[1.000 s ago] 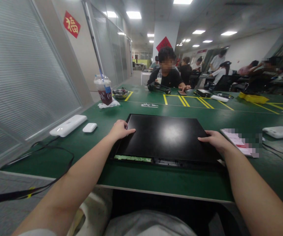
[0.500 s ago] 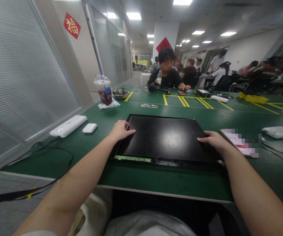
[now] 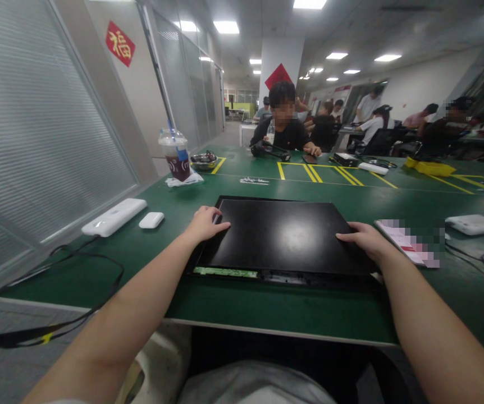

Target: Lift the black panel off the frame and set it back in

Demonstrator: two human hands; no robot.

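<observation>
A black flat display panel [image 3: 275, 235] lies face up in front of me, over a slightly larger black frame [image 3: 263, 198] whose far edge shows behind it. Along the near side a green circuit board strip [image 3: 225, 272] is exposed. My left hand [image 3: 205, 222] grips the panel's left edge, thumb on top and fingers at the side. On the opposite edge, my right hand [image 3: 364, 239] holds the panel the same way, with its thumb on the surface and its other fingers partly hidden beneath.
The green table [image 3: 208, 306] carries a drink cup [image 3: 177, 157], a metal bowl [image 3: 204, 161], a white power bank [image 3: 114, 217], a small white case [image 3: 151, 220], a phone-like flat item [image 3: 408, 244] and another white device [image 3: 475, 224]. A person [image 3: 282, 129] sits across.
Both hands keep their grip on the panel, which has hardly moved. The whole view has shifted very slightly.
</observation>
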